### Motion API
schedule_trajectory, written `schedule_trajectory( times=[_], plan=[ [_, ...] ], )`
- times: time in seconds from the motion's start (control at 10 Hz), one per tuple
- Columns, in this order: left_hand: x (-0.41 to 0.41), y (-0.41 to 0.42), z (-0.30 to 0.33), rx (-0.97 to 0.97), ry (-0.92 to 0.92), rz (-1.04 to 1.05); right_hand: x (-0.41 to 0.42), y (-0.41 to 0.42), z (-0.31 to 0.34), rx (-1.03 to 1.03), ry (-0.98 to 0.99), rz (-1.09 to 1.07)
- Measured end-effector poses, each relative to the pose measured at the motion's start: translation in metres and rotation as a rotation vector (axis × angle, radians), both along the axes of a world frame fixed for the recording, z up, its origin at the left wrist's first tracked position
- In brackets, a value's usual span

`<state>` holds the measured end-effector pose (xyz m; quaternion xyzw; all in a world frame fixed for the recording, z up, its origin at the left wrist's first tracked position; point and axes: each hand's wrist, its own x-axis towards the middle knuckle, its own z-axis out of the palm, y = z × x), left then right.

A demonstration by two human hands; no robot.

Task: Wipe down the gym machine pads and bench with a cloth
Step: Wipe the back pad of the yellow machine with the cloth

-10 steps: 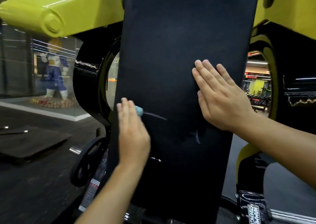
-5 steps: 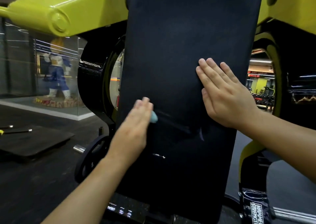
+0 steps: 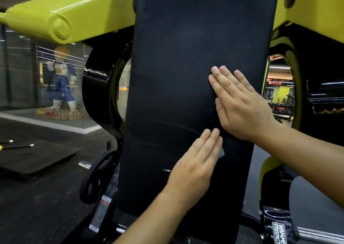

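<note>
in the middle stands the tall black padded back rest [image 3: 195, 76] of the yellow-green metal gym machine [image 3: 74, 14]. the left hand [image 3: 193, 163], fingers straight, presses a small light blue cloth [image 3: 221, 152] flat on the pad at about 5 o'clock. the right hand [image 3: 240, 102] lies open and flat on the pad at 3 o'clock, holding nothing.

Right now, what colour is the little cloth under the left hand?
Light blue; a corner of the cloth peeks out beside the left hand in the head view.

Tall upright black pad [image 3: 195, 76], faint wipe streaks, light blue cloth [image 3: 221, 152] mostly hidden, apparently pressed against it
</note>
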<state>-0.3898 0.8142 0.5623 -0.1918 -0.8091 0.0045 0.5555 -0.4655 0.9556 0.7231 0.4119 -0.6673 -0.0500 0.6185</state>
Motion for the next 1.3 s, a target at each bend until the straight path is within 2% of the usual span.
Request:
schedule_trajectory(
  times=[0.1, 0.2, 0.3, 0.4, 0.5, 0.6, 0.7, 0.8, 0.9, 1.1, 1.2, 1.3],
  plan=[
    [0.009, -0.047, 0.01, -0.203, -0.031, 0.058, 0.0, -0.001, 0.0, -0.004, 0.002, 0.002],
    [0.014, -0.105, 0.024, -0.082, 0.019, 0.146, 0.001, -0.001, -0.001, -0.006, -0.013, 0.0],
    [0.019, -0.145, 0.029, 0.305, 0.035, 0.199, 0.001, -0.001, -0.001, -0.012, -0.023, 0.007],
    [0.015, -0.129, 0.032, 0.676, 0.053, 0.155, 0.002, -0.001, -0.001, -0.018, -0.019, 0.013],
    [0.003, -0.082, 0.027, 0.775, 0.109, 0.116, 0.002, -0.001, -0.002, -0.02, -0.017, 0.014],
    [-0.005, -0.034, 0.016, 0.594, 0.126, 0.082, 0.0, -0.002, -0.003, -0.028, -0.009, 0.021],
    [-0.004, -0.001, 0.001, 0.343, 0.068, 0.007, -0.001, -0.001, -0.002, -0.027, 0.005, 0.028],
    [0.002, -0.008, -0.005, 0.015, 0.013, 0.027, -0.001, 0.0, -0.002, -0.013, -0.006, 0.018],
    [0.009, -0.04, 0.006, -0.118, 0.015, 0.098, 0.0, 0.0, -0.001, -0.011, -0.004, 0.016],
    [0.018, -0.109, 0.018, 0.04, 0.027, 0.212, 0.001, 0.0, -0.002, -0.007, -0.027, 0.004],
    [0.019, -0.14, 0.018, 0.27, 0.015, 0.25, 0.001, 0.0, -0.002, -0.006, -0.033, 0.002],
    [0.014, -0.129, 0.019, 0.595, 0.043, 0.222, 0.001, -0.001, -0.002, -0.016, -0.018, 0.006]
  ],
)
